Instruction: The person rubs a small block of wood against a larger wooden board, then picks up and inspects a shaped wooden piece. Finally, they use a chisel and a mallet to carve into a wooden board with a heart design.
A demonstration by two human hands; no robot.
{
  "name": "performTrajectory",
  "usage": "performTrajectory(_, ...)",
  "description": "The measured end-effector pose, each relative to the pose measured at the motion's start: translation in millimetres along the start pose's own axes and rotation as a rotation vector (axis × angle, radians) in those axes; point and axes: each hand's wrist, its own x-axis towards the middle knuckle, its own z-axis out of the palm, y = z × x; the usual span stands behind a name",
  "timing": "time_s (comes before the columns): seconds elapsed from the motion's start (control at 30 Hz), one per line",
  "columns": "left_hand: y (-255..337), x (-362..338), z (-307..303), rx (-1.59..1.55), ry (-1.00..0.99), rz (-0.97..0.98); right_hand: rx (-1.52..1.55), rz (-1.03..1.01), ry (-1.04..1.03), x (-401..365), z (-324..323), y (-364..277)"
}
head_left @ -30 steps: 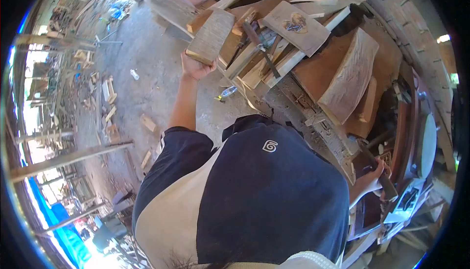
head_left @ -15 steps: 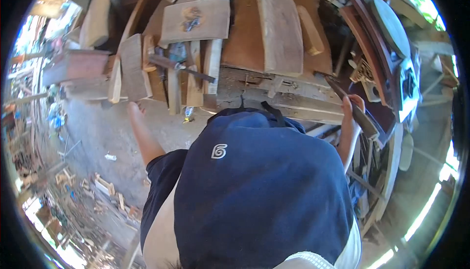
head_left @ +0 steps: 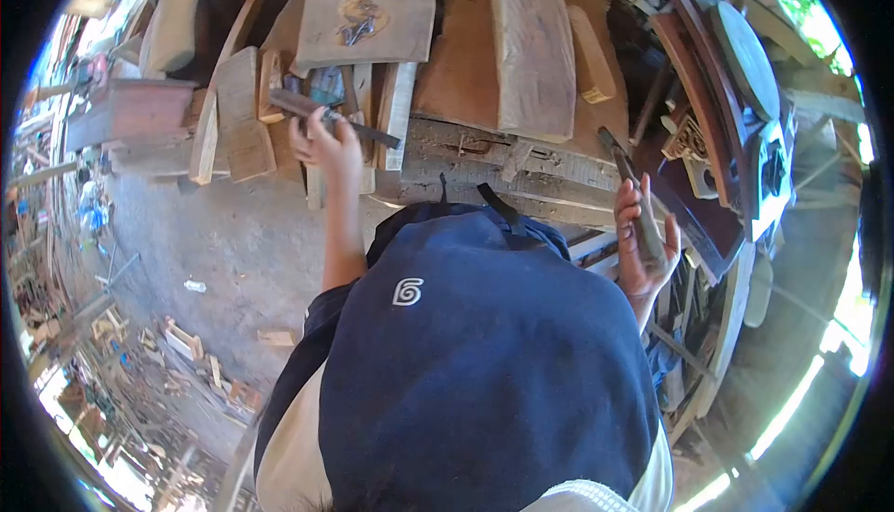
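My left hand point(head_left: 328, 149) has its fingers curled at a chisel point(head_left: 296, 102) with a thick handle, a metal collar and a dark flat blade pointing right. That chisel lies across wooden pieces at the bench's front edge, under a board point(head_left: 368, 27) with small metal bits on it. On the right, my right hand point(head_left: 643, 265) is turned palm up and holds a second chisel point(head_left: 644, 228). Its handle rests in the palm between thumb and fingers, with the narrow dark blade pointing up and left.
A long plank point(head_left: 535, 46) lies on a brown sheet beside a short wood block point(head_left: 589, 55). The worn bench edge point(head_left: 484, 163) runs before my body. Curved boards and a round-topped piece point(head_left: 745, 60) stand at right. Wood scraps point(head_left: 182, 340) litter the floor at left.
My left hand has risen rightward from the bench's front edge to the lying chisel. My right hand has turned palm up, and its chisel now points more steeply upward.
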Motion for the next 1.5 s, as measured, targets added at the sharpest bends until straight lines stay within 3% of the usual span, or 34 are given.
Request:
performTrajectory(0.1, 14, -2, -15, -0.117, -0.093, -0.092, 0.195, 0.107, -0.102, 34, -47, -16)
performTrajectory(0.13, 12, -2, -19, -0.126, -0.143, -0.081, 0.126, 0.009, 0.09, 27, -17, -5)
performTrajectory(0.17, 11, -2, -20, -0.139, -0.189, -0.072, 0.11, 0.023, 0.08, 22, -5, 4)
performTrajectory(0.23, -1, -4, -26, -0.11, -0.157, -0.031, -0.538, -0.13, 0.01, 8, 10, 17)
performTrajectory(0.37, -24, -23, -24, -0.128, -0.171, -0.028, -0.609, -0.037, -0.296, 8, 73, 33)
performTrajectory(0.4, -29, -29, -21, -0.122, -0.184, -0.036, -0.681, -0.045, -0.199, 13, 91, 44)
performTrajectory(0.47, -22, -36, -29, -0.151, -0.183, -0.02, -0.735, 0.076, -0.245, 43, 107, 64)
performTrajectory(0.63, 6, -58, -47, -0.167, -0.255, -0.111, -1.241, 0.128, -0.235, 129, 64, 135)
performTrajectory(0.83, -9, -80, -61, -0.189, -0.247, -0.174, -1.268, 0.332, -0.236, 163, -8, 192)
performTrajectory(0.9, -23, -85, -63, -0.198, -0.218, -0.155, -1.401, 0.138, -0.173, 162, -21, 209)
performTrajectory(0.97, -27, -86, -68, -0.178, -0.2, -0.151, -1.493, 0.124, -0.144, 173, -38, 212)
performTrajectory(1.03, -26, -83, -74, -0.162, -0.191, -0.133, -2.328, -0.399, -0.47, 161, -33, 211)
performTrajectory(1.07, -22, -82, -75, -0.181, -0.179, -0.119, -2.429, -0.233, -0.467, 157, -27, 202)
performTrajectory(1.17, -2, -70, -79, -0.246, -0.189, -0.052, -2.265, -0.22, -0.586, 128, 6, 181)
performTrajectory(1.27, 38, -57, -80, -0.443, -0.293, 0.039, -1.956, -0.659, -0.424, 168, 17, 120)
performTrajectory(1.33, 61, -56, -72, -0.625, -0.419, 0.147, -1.938, -1.055, -0.246, 204, 30, 67)
performTrajectory(1.37, 74, -58, -67, -0.636, -0.433, 0.163, -2.066, -1.171, -0.138, 241, 13, 36)
performTrajectory(1.43, 101, -60, -61, -0.711, -0.586, 0.292, -2.461, -1.612, -0.061, 263, 0, 15)
performTrajectory(1.47, 112, -61, -59, -0.616, -0.593, 0.361, -2.455, -1.617, -0.034, 273, -9, 11)
performTrajectory(1.5, 122, -64, -57, -0.62, -0.597, 0.378, -2.34, -1.301, 0.004, 286, -22, 8)
